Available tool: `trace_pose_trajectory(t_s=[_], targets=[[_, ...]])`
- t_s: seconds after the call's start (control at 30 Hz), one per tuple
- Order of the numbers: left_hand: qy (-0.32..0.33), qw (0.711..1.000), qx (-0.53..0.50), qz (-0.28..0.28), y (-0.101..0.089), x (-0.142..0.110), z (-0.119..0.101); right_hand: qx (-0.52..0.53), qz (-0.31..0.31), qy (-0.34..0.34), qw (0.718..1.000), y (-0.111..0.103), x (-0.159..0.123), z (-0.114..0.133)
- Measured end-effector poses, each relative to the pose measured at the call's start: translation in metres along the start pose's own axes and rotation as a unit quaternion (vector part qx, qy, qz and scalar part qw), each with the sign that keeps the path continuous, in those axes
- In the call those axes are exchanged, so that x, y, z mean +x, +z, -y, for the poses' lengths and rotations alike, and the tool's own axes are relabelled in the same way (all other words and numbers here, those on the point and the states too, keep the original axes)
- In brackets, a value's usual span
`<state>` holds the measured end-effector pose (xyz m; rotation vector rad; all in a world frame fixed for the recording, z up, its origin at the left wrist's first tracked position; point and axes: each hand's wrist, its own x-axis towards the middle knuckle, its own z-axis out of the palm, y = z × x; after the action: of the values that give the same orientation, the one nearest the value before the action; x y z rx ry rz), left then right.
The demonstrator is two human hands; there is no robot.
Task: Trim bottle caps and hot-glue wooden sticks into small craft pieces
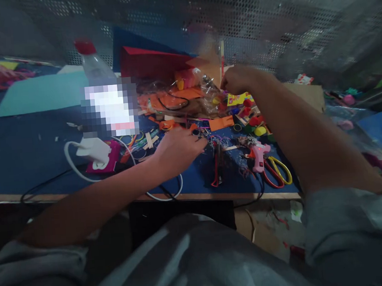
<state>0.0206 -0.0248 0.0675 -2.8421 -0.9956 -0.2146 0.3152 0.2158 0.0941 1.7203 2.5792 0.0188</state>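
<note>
Going left to right, we have a teal sheet (41, 93), then a bottle (94, 69) with a red cap, a pixelated bright patch (109, 109) and a white charger (94, 150) on a magenta box (113, 154), all on the blue tabletop (29, 149). Pale sticks (149, 139) lie just behind the left wrist. The left hand (180, 150) is back-up with fingers bent over small craft scraps (223, 138); we can't tell if it grips any. A dark tool with a red edge (217, 163) lies just right of its fingertips, long axis front to back; the left hand is nearer to it. Farther back, a clear wrapper (209, 91) sits just left of the right hand (237, 80), which is curled; we can't tell whether it's closed on anything. The hands are well apart. Key relation: the yellow packet (239, 99) lies just on the near side of the right hand, long axis roughly side to side; from the left hand it's back and right. Contact unclear. Then a pink glue gun (260, 155) and scissors (281, 171).
</note>
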Motion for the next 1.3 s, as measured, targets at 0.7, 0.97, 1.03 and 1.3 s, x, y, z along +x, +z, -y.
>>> trace_pose_trajectory(t_s=[0.7,0.97,1.03,1.3], targets=[[-0.007,0.980,-0.187,-0.072,0.054,0.006,0.021,-0.117,0.215,0.000,0.970,0.020,0.016,0.027],[-0.012,0.967,-0.240,-0.087,0.061,0.005,0.020,0.004,0.056,-0.032,0.998,-0.003,0.001,0.004],[-0.018,0.965,-0.249,-0.084,0.061,0.004,0.020,0.019,0.022,-0.020,0.999,-0.011,-0.005,0.000],[-0.112,0.842,-0.513,-0.128,0.058,0.007,0.016,0.364,-0.084,-0.005,0.928,-0.043,-0.070,0.040]])
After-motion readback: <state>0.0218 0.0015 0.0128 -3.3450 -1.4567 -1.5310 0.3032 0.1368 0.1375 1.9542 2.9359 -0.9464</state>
